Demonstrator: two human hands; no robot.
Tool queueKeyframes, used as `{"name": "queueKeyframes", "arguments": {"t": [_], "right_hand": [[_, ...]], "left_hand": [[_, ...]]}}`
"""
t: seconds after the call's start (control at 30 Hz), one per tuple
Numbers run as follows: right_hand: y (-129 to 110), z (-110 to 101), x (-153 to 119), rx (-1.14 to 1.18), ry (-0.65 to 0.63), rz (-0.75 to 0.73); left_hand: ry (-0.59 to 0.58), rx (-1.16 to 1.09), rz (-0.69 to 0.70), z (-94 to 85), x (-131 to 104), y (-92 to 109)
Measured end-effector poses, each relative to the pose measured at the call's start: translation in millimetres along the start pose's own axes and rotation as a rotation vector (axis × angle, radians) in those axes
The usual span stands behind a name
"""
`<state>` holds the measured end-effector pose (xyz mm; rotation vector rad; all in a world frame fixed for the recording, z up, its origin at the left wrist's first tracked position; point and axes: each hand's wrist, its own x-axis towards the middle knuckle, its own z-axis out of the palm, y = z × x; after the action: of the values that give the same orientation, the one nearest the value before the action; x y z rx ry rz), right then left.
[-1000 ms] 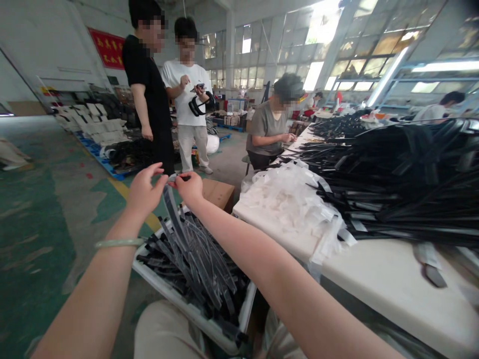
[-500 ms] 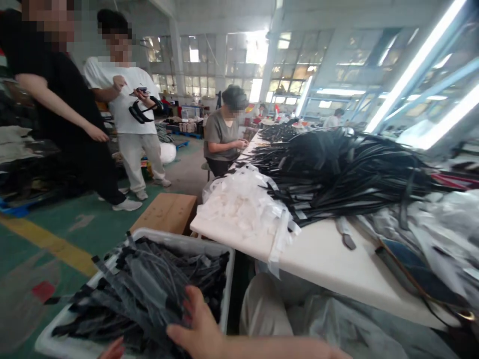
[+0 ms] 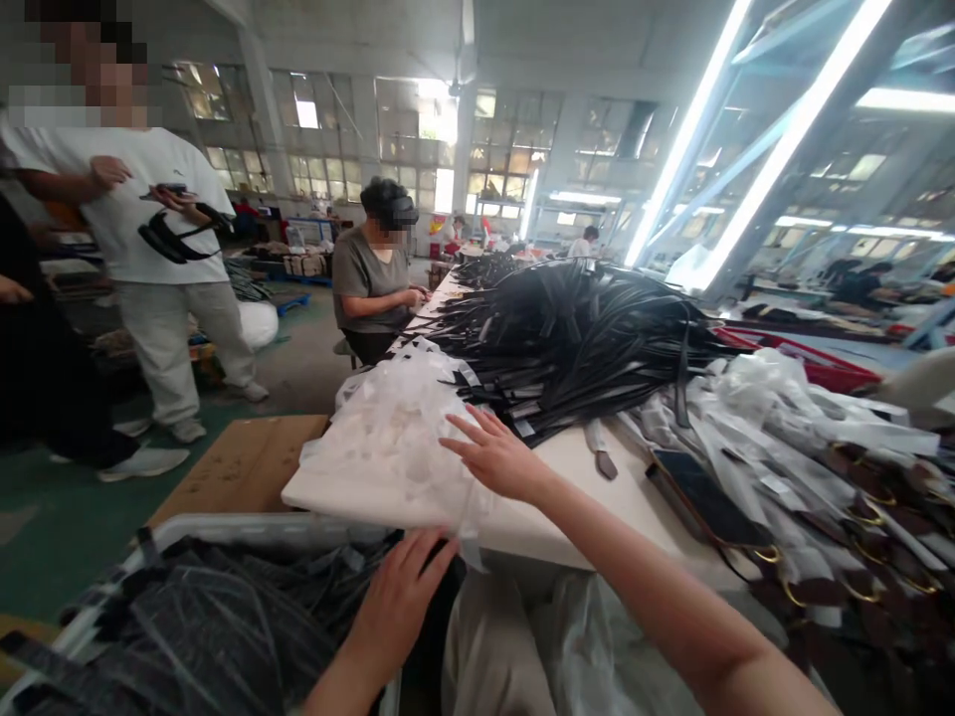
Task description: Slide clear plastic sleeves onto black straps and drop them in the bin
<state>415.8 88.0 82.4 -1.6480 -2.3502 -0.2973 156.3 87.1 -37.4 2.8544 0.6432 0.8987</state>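
Note:
My right hand (image 3: pixel 498 455) reaches over the table with fingers spread. It is at the right side of a heap of thin white plastic sleeves (image 3: pixel 395 413); whether the fingertips touch them I cannot tell. My left hand (image 3: pixel 407 587) is lower, between the table's front edge and a white bin (image 3: pixel 261 525), fingers stretched out and nothing visible in them. Its fingertips are close to a sleeve overhanging the edge. Inside the bin lie many black straps in clear plastic (image 3: pixel 194 617). Behind my right hand, a large pile of bare black straps (image 3: pixel 582 338) covers the table.
A phone (image 3: pixel 708 497) lies on the white table (image 3: pixel 634 497), beside wrapped brown straps with gold rings (image 3: pixel 865 507). A cardboard box (image 3: pixel 239 462) stands behind the bin. One co-worker (image 3: pixel 380 278) sits at the table's far left side; another person (image 3: pixel 164 239) stands at left.
My view has turned right. My right hand has moved from above the bin to the plastic heap on the table, and my left hand has come further into view.

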Motion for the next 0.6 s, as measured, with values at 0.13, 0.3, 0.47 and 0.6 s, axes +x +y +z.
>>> {"name": "queueKeyframes", "arguments": {"t": [0.13, 0.3, 0.47, 0.6], "right_hand": [[14, 23, 55, -0.054, -0.133, -0.125], [31, 63, 78, -0.037, -0.183, -0.080], [48, 84, 72, 0.005, -0.190, 0.029], [55, 88, 69, 0.037, -0.198, 0.063]], "left_hand": [[0.067, -0.101, 0.119, 9.6, 51, 15], [0.143, -0.219, 0.050, 7.9, 41, 26], [0.326, -0.521, -0.012, 22.9, -18, 18], [0.214, -0.580, -0.413, 2.8, -64, 12]]}}
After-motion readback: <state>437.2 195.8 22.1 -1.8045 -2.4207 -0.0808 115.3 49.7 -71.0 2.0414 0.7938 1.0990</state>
